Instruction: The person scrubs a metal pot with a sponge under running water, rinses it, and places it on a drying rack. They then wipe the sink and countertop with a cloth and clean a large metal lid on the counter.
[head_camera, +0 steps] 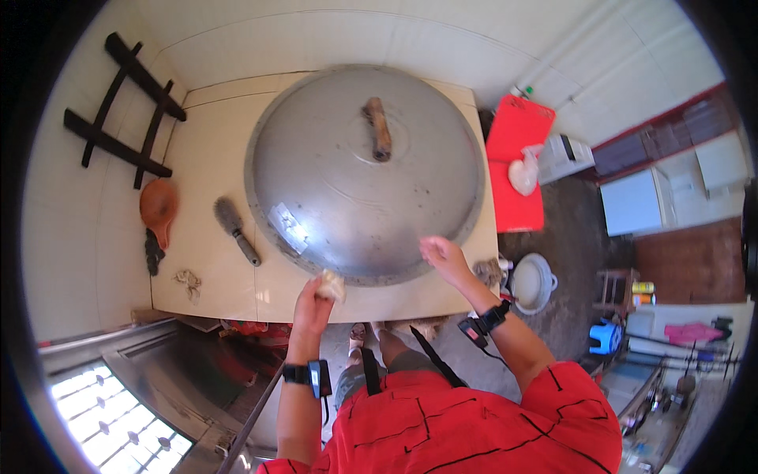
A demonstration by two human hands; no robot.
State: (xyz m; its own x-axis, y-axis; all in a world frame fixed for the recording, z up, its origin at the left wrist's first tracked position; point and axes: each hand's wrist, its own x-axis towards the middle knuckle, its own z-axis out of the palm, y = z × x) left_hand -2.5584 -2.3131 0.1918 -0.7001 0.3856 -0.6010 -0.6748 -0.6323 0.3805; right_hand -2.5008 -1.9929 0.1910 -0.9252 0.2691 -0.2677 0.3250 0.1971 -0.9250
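My left hand (pixel 312 305) grips a pale, soft-looking lump (pixel 331 287) at the front rim of a large domed metal lid (pixel 355 201). Whether the lump is dough or wadded cloth, I cannot tell. My right hand (pixel 445 259) is over the lid's front right part, its fingers loosely curled and no object visible in them. A worn wooden handle (pixel 379 130) tops the lid, and a shiny patch of tape (pixel 289 227) is stuck near its left front rim. The lid rests on a cream tiled counter (pixel 284 302).
Left of the lid lie a grey-handled brush (pixel 233 228) and a crumpled rag (pixel 188 282). An orange ladle (pixel 159 204) and a dark wooden rack (pixel 124 112) are by the left wall. At right, a bagged white item (pixel 524 173) sits on a red surface (pixel 514 207), near a basin (pixel 532 283).
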